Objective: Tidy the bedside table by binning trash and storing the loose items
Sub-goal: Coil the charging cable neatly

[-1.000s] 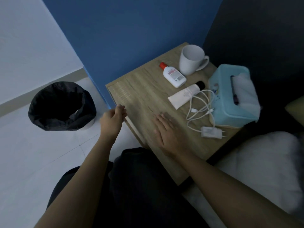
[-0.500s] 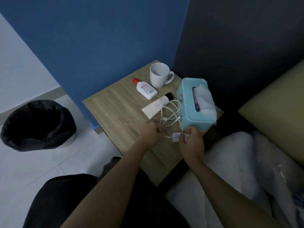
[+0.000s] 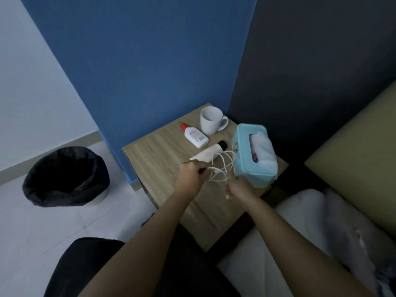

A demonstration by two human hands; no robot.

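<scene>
Both hands are over the wooden bedside table (image 3: 162, 151) at the centre of the frame, and both are occupied with a white charger cable (image 3: 222, 166). The left hand (image 3: 190, 175) is closed in a fist, pinching one end of the cable between fingers and thumb. The right hand (image 3: 235, 187) is closed around the other end, with a small white piece, apparently the plug, showing just below its fingers; how much of the plug it grips cannot be told. Between the two hands the cable hangs in several loose loops, lifted above the tabletop and passing in front of a white tube (image 3: 209, 154) with a black cap. The tube lies flat on the table, just left of a light blue tissue box (image 3: 244, 166), which stands at the right edge of the table with white tissue showing from its top slot. Above the tube lies a small white bottle (image 3: 196, 137) with a red cap, flat on its side. A white mug (image 3: 211, 121) stands upright at the far corner of the table, handle to the right, just beside the bottle. On the pale floor at the left of the frame stands a bin (image 3: 66, 176) with a black liner, well apart from the table. A white pillow (image 3: 300, 211) fills the lower right.
</scene>
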